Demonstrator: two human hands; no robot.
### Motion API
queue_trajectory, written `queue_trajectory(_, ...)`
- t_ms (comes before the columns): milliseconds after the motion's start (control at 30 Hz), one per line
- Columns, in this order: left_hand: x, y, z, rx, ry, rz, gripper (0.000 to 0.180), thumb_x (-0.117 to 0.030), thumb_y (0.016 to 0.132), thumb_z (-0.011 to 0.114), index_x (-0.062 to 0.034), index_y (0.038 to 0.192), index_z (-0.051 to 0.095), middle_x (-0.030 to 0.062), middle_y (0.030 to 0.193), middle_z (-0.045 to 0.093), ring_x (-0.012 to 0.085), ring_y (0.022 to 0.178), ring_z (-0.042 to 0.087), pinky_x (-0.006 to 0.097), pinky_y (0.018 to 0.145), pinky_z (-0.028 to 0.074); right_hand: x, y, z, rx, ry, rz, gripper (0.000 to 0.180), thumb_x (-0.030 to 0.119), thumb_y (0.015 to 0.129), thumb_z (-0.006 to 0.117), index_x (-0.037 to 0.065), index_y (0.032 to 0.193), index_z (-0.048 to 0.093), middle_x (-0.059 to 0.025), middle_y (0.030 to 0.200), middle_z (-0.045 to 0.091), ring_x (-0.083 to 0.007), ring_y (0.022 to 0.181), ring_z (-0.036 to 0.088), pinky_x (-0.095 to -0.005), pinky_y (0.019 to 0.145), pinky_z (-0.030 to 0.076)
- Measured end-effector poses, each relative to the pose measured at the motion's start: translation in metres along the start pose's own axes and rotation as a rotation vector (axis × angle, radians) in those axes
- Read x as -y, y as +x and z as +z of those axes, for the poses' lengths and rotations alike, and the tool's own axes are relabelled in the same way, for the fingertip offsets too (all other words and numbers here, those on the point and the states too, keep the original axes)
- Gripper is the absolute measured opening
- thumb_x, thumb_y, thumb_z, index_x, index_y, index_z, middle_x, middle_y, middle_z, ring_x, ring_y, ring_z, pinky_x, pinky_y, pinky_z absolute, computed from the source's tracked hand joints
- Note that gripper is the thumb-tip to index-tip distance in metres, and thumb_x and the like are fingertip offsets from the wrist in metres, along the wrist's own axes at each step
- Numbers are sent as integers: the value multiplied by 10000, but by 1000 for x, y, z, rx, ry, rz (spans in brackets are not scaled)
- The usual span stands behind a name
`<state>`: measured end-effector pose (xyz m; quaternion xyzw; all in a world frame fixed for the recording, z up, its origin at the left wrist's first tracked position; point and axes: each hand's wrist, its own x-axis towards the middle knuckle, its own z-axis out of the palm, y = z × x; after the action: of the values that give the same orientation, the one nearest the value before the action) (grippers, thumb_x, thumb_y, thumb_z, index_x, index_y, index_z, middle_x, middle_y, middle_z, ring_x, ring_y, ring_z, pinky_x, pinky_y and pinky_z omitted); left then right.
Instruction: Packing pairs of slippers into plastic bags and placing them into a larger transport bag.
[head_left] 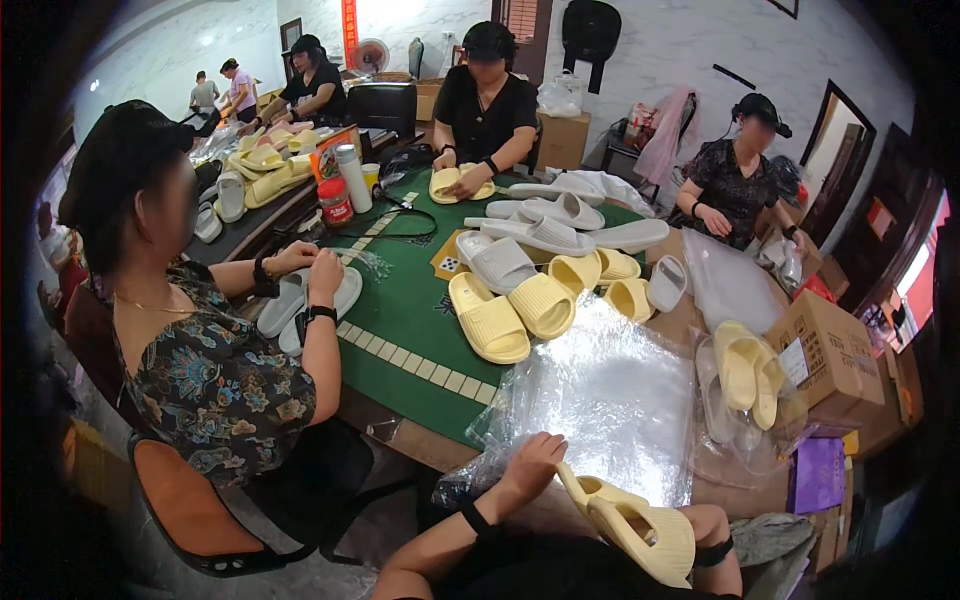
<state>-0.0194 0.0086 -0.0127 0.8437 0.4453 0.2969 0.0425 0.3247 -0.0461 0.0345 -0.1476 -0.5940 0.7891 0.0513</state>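
Note:
My left hand (532, 463) lies at the near edge of a stack of clear plastic bags (610, 400), with its fingers curled on the top bag's edge. My right hand is mostly hidden behind a pair of pale yellow slippers (632, 527) that it holds together over my lap. Only its wrist with a black band (714, 551) shows. More yellow slippers (510, 310) and white slippers (540, 232) lie on the green table mat (400, 330) beyond the bags.
A person in a patterned top (210, 370) sits at my left handling white slippers (300, 305). Two more people (487, 100) sit across the table. A bagged yellow pair (748, 375) and cardboard boxes (835, 355) are at the right. Bottles (350, 180) stand at the far left.

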Motion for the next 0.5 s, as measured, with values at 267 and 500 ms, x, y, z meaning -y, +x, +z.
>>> queue_trajectory(267, -21, 30, -33, -243, -76, -105, 213, -139, 808, 568, -96, 1008, 627, 74, 1052, 588, 252, 990, 515, 374, 857, 384, 23, -2, 27, -166, 396, -10, 511, 155, 856, 570, -42, 1287, 379, -119, 1281, 447, -187, 1150, 411, -308, 950, 344)
queue_trajectory(500, -45, 45, -44, -382, -280, -170, 235, -100, 818, 556, -48, 1040, 612, 139, 1090, 568, 321, 1001, 510, 380, 860, 425, 79, 24, 37, -594, -117, 332, 456, 116, 859, 498, -16, 1282, 389, -109, 1234, 486, -195, 1137, 437, -308, 928, 367)
